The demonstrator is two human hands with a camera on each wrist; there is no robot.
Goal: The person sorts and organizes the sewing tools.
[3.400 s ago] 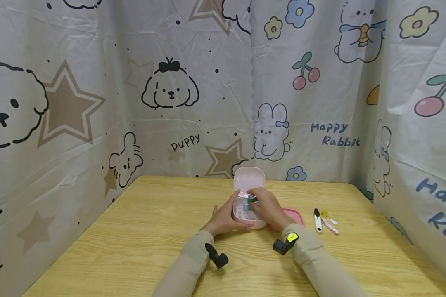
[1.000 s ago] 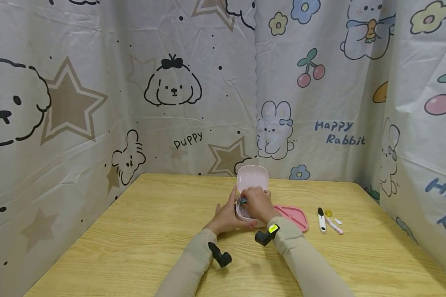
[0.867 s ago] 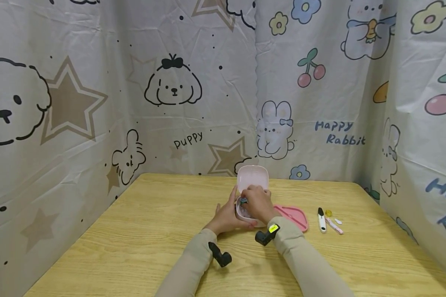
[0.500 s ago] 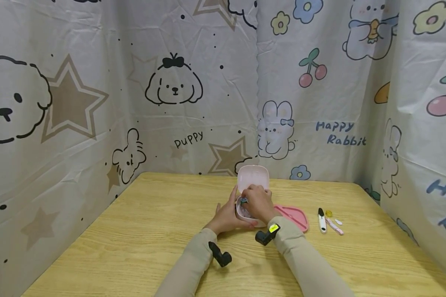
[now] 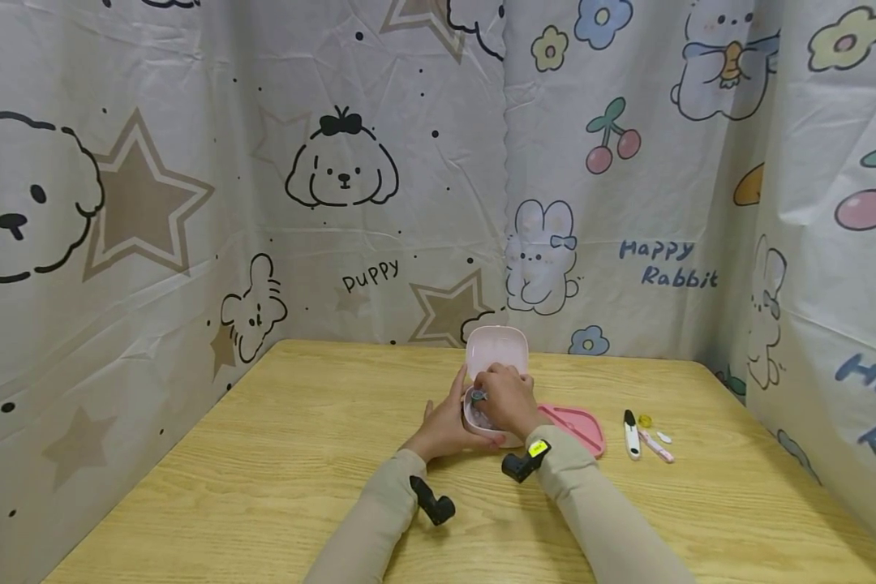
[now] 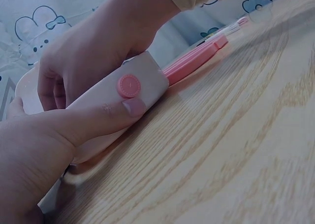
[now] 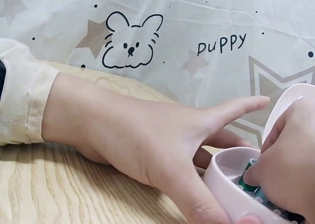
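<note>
A small pale pink box [image 5: 485, 426] stands open on the table, its lid [image 5: 496, 353] upright at the back. My left hand [image 5: 444, 423] grips the box's left side, the thumb [image 6: 98, 119] lying along the front wall below a round pink button [image 6: 128, 85]. My right hand [image 5: 508, 399] reaches down into the box and pinches a small green spool [image 5: 478, 395] near the left inner wall. In the right wrist view the green spool [image 7: 249, 180] shows under my fingertips [image 7: 283, 177], just inside the box rim [image 7: 229, 184]. The rest of the box's contents are hidden.
A flat pink tray [image 5: 578, 427] lies right of the box. Further right are a black-and-white clipper [image 5: 631, 431], a small yellow piece [image 5: 646, 420] and a thin pink-and-white item [image 5: 658, 446]. Printed curtains [image 5: 336, 178] wall the wooden table [image 5: 263, 462] on three sides.
Since 3.4 s ago my right hand has carried the green spool from the box's right part to its left inner side. Over the last second nothing has visibly moved.
</note>
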